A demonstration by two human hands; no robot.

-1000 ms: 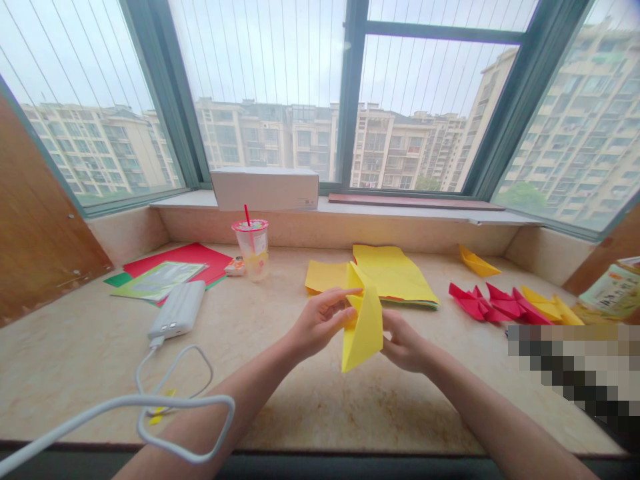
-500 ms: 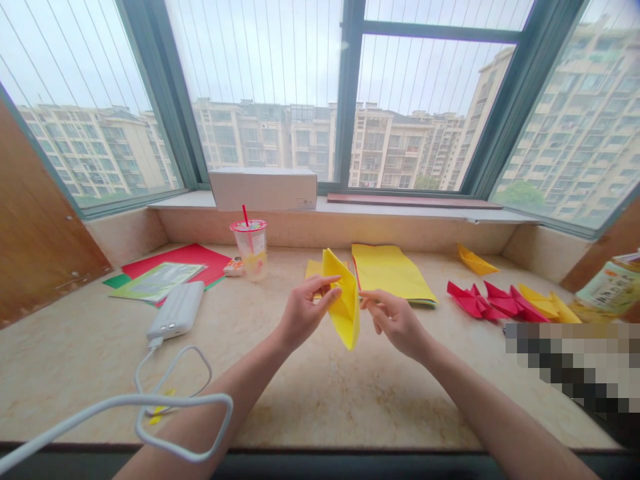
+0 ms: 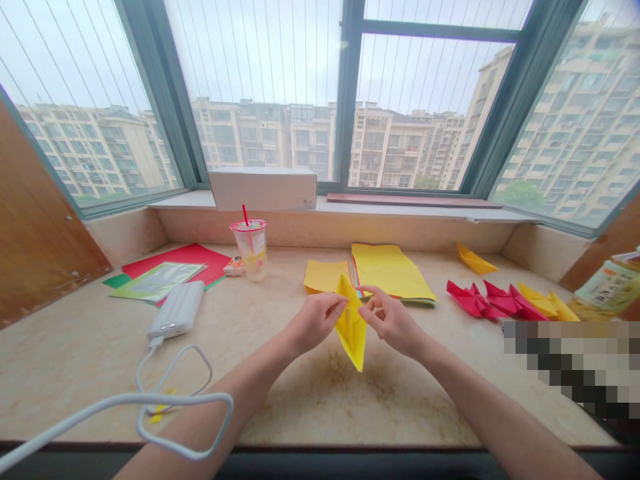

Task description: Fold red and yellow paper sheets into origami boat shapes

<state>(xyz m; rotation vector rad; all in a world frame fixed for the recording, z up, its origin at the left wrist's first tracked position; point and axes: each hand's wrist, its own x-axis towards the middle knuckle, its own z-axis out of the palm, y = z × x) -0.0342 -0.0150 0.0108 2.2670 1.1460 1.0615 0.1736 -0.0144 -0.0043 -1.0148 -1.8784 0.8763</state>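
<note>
A folded yellow paper boat (image 3: 353, 333) is held up over the counter, its long points running away from me and toward me. My left hand (image 3: 320, 320) pinches its left wall between thumb and fingers. Against its right wall is my right hand (image 3: 385, 312), with thumb and fingertips at the edge and the index finger stretched forward. Behind the boat lie a loose yellow sheet (image 3: 320, 275) and a stack of coloured paper (image 3: 393, 270) with yellow on top.
Finished red paper boats (image 3: 473, 300) and yellow paper boats (image 3: 477, 260) rest at the right, near a labelled bottle (image 3: 607, 287). A lidded cup (image 3: 250, 253), red sheets (image 3: 185, 260) and a white power bank (image 3: 176, 310) with its looping cable (image 3: 175, 399) occupy the left.
The yellow boat has come down and turned, so its open inside shows more. My left fingers have drawn together on its wall, and my right hand has moved in to its right edge.
</note>
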